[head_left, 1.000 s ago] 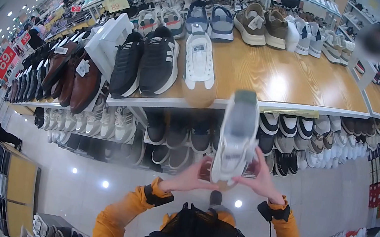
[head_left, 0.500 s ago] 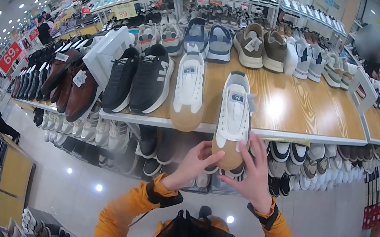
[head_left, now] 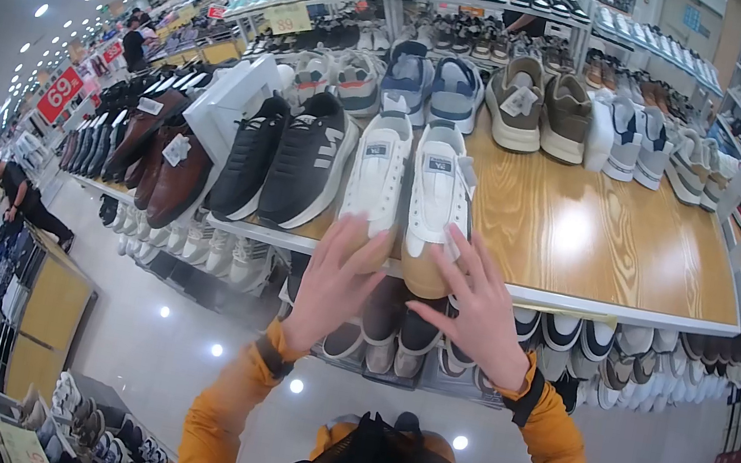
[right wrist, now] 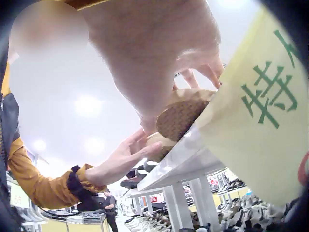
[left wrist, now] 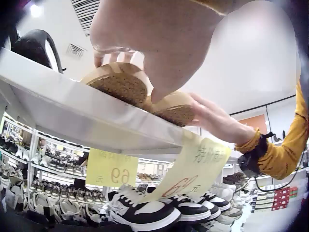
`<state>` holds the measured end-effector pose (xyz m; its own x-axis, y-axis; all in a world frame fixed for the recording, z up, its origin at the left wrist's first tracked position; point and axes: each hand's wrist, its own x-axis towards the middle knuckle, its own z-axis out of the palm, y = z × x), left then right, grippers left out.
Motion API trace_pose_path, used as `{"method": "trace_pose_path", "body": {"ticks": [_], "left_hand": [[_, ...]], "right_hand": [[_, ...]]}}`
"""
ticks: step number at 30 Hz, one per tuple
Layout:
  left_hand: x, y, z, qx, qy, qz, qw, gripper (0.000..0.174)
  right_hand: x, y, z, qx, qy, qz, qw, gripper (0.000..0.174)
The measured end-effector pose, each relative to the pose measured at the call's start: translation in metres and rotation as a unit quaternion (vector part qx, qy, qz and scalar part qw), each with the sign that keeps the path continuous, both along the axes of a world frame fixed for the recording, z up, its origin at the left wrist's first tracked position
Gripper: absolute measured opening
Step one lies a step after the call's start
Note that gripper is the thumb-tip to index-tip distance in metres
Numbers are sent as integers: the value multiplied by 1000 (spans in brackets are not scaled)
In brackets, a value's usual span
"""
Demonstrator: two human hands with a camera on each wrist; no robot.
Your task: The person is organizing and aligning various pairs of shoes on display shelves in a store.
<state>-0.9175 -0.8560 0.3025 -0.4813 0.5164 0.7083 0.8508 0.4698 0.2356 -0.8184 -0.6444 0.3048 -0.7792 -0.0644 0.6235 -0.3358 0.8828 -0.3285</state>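
Note:
Two white sneakers with tan toes stand side by side on the wooden shelf (head_left: pixel 606 243), toes toward me and poking over its front edge. On the toe of the left sneaker (head_left: pixel 377 173) rests my left hand (head_left: pixel 330 279), fingers extended. My right hand (head_left: pixel 477 315) touches the toe of the right sneaker (head_left: pixel 440 199) with spread fingers, its thumb apart from the shoe. The left wrist view shows the brown textured sole (left wrist: pixel 120 88) of one toe beneath the left fingers. A small tag (head_left: pixel 471 172) hangs from the right sneaker.
Black sneakers (head_left: pixel 308 161) stand just left of the white pair. Blue-grey shoes (head_left: pixel 456 88) and olive shoes (head_left: pixel 515 108) line the back. Yellow price cards (left wrist: pixel 193 166) hang under the shelf edge, above black-and-white sneakers (left wrist: pixel 145 210) on a lower rack.
The right sneaker came up from in front of the shelf in both hands, was set down and slid beside the left one. My left hand has moved over to the left sneaker's toe.

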Motion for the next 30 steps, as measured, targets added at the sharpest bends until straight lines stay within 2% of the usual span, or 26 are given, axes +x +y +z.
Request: {"method": "trace_pose_path", "body": {"ticks": [3, 8, 11, 14, 16, 22, 30], "left_hand": [[-22, 0, -8, -49, 13, -22, 998, 54], [-34, -8, -15, -21, 7, -44, 999, 57], [-37, -14, -18, -30, 42, -48, 998, 57], [-37, -12, -16, -40, 92, -29, 995, 55], [-39, -7, -16, -6, 115, -15, 993, 53], [-29, -4, -25, 40, 122, 23, 991, 50], [-33, -14, -19, 8, 132, 20, 991, 51]], "right_hand": [[-5, -4, -4, 26, 22, -10, 999, 62], [-15, 0, -12, 23, 37, -12, 999, 61], [-25, 3, -15, 30, 47, -9, 998, 61], [-29, -1, -14, 33, 41, -19, 998, 60], [-35, -5, -19, 44, 47, -30, 997, 60], [-39, -3, -26, 64, 58, -49, 995, 58], [-39, -4, -27, 55, 65, -57, 995, 57]]}}
